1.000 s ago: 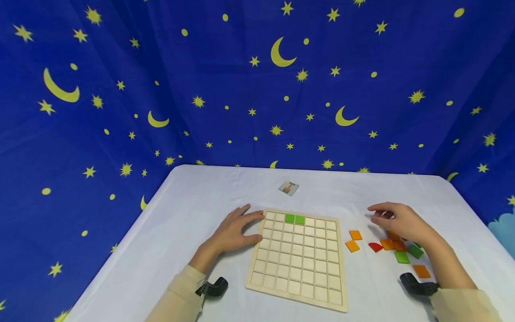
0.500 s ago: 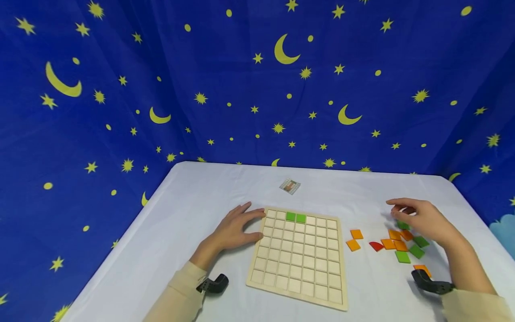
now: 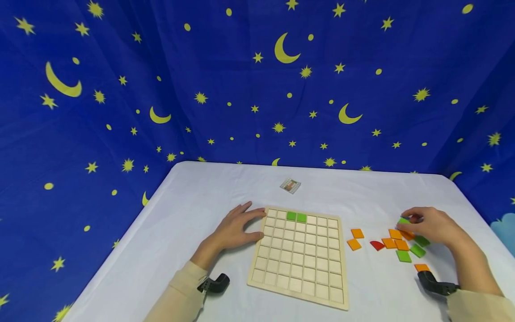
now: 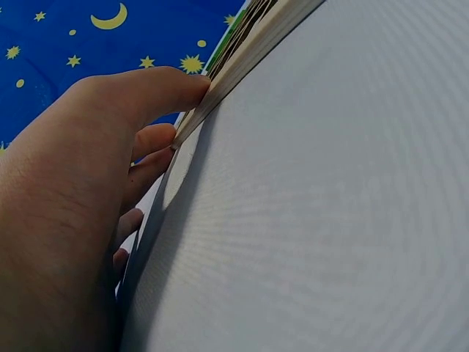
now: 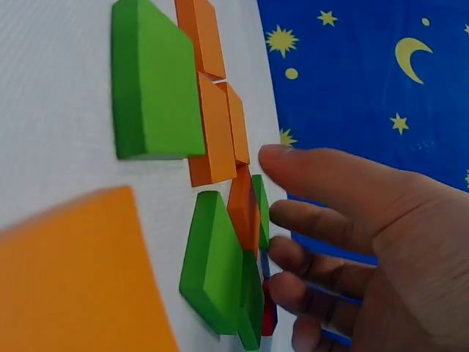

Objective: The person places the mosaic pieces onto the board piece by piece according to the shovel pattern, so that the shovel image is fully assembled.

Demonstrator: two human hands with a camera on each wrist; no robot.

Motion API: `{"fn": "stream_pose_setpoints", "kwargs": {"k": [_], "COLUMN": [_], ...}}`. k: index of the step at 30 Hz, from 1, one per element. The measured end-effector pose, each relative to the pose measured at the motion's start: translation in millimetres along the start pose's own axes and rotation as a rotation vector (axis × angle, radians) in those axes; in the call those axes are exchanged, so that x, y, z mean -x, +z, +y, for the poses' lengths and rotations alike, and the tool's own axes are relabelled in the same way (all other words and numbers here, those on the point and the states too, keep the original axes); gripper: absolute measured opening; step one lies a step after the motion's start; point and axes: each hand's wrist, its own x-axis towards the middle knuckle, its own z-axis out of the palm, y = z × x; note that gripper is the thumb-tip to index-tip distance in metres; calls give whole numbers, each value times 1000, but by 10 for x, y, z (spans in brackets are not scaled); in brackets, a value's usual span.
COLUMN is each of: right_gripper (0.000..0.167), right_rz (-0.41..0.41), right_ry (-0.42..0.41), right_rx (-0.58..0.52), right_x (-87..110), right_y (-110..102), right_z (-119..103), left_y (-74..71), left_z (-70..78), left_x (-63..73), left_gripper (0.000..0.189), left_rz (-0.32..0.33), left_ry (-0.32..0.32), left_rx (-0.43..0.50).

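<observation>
Green tile (image 3: 404, 220) at right grip (image 3: 430, 225)

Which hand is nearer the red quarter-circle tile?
Right hand, a little right of the red quarter-circle tile; the left hand is farther left, across the wooden grid board.

From above, your head view faces forward and down over the white cloth-covered table (image 3: 193, 192). Your left wrist view looks low and close along the edge of the pale wooden grid board (image 3: 297, 259), your right one close across flat green and orange square tiles (image 5: 157, 81), and all three share the blue, yellow-starred fabric backdrop (image 3: 225, 58).
</observation>
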Motion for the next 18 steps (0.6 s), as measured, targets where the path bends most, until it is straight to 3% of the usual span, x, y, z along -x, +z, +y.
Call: {"fn": "stream_pose_setpoints", "kwargs": {"k": [7, 12, 18], "right_gripper": [53, 54, 50], "right_rz": [-6, -16, -11], "right_ry": [23, 32, -9], "right_rx": [-16, -31, -34], "right_x": [9, -5, -17], "right_y": [7, 29, 40], "right_z": [26, 40, 12], "left_y": [0, 3, 16], "left_z": [-7, -7, -20], "left_x": [-7, -16, -18], "left_gripper": [63, 64, 63], "left_rz": [2, -5, -2], "left_ry": [16, 13, 8], "left_rx": [-2, -1, -18]}}
